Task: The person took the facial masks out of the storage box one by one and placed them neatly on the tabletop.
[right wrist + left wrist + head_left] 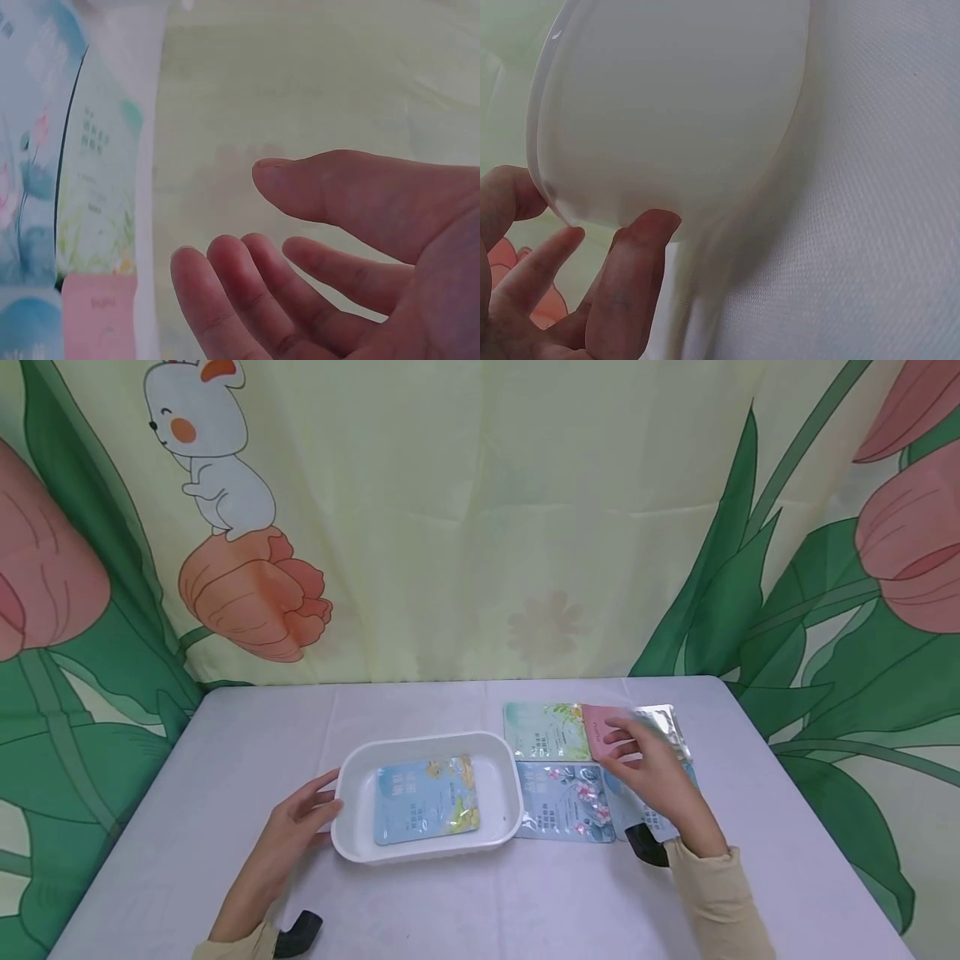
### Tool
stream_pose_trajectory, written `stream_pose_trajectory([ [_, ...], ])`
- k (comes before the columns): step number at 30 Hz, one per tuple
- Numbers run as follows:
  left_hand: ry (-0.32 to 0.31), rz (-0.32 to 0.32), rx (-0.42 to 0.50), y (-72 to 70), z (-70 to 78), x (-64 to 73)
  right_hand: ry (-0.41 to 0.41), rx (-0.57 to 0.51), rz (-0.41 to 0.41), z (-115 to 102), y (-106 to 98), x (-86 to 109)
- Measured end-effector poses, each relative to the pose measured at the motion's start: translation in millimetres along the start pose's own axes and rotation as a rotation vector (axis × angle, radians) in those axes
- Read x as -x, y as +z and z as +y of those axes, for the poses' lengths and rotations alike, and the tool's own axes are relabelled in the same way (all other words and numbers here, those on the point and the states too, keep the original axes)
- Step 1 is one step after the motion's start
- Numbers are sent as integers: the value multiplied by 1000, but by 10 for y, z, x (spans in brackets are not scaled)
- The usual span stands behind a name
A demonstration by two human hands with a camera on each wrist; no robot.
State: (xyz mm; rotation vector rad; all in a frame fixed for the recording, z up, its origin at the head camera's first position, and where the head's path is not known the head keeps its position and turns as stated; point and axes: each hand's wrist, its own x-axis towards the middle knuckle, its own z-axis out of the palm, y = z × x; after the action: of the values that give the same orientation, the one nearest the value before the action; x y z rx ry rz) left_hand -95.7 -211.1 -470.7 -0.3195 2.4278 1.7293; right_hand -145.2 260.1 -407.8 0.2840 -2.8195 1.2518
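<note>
A white plastic tray [351, 777] stands on the table, with a blue face mask packet [420, 803] lying flat inside it. My left hand [296, 827] touches the tray's left end, thumb and fingertips against its outer wall and rim. My right hand [651, 772] is over the pink mask packet [597, 727], fingers relaxed and holding nothing. Around it lie a green packet [543, 732], a blue flowered packet [562, 802], a silver packet [663, 720] and another blue packet [626, 806]; the hand partly covers the last two.
A white cloth covers the table [435, 910]. Behind its back edge hangs a curtain [465, 527] printed with a rabbit and tulips. The loose packets lie in two rows, right beside the tray. A black strap end [298, 935] juts from the left wrist.
</note>
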Motion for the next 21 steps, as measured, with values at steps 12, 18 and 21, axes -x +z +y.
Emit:
stream_pose_trajectory([
  [12,-30,3,10,4,-3,-26,-24,-108,-6,-207,272,-59],
  [18,-35,4,6,3,-4,-24,3,-119,-27,-309,424,-56],
  [21,-32,4,7,4,-3,-23,4,-126,-28,-349,493,-54],
])
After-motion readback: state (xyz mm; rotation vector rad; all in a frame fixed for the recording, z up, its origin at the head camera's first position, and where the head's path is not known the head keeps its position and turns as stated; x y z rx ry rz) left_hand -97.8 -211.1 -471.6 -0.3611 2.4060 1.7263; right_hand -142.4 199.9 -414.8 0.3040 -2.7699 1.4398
